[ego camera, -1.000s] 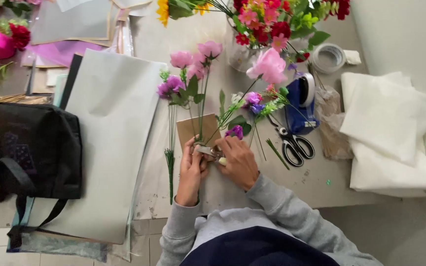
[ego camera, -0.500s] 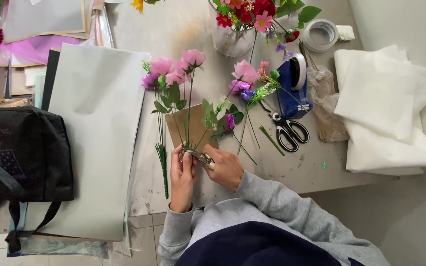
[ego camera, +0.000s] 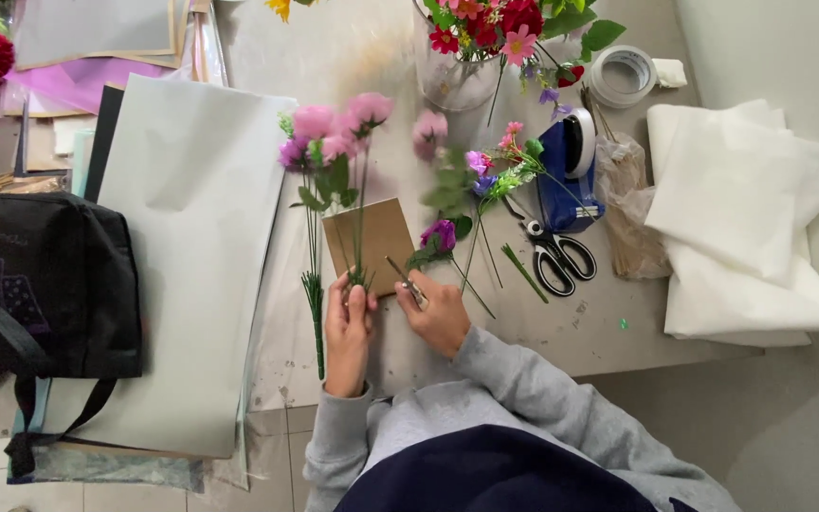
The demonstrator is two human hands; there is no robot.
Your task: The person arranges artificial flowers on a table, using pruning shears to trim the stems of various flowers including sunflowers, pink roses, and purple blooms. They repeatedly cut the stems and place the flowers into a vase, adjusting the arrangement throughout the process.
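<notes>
- Head view: the left hand (ego camera: 348, 332) is closed round the stems of a pink flower bunch (ego camera: 334, 133), held upright over the brown card (ego camera: 372, 242) near the tabletop's (ego camera: 580, 327) front edge.
- The right hand (ego camera: 440, 311) pinches a thin stem or wire (ego camera: 405, 277), slanting toward the bunch.
- I'd judge the stems are being bound; next, the wire must meet the stems just above the left fingers.
- Scissors (ego camera: 559, 258) and a blue tape dispenser (ego camera: 566, 175) lie toward the right edge.
- Since a second ago, the hands have parted and the purple flower (ego camera: 441, 234) sits apart.
</notes>
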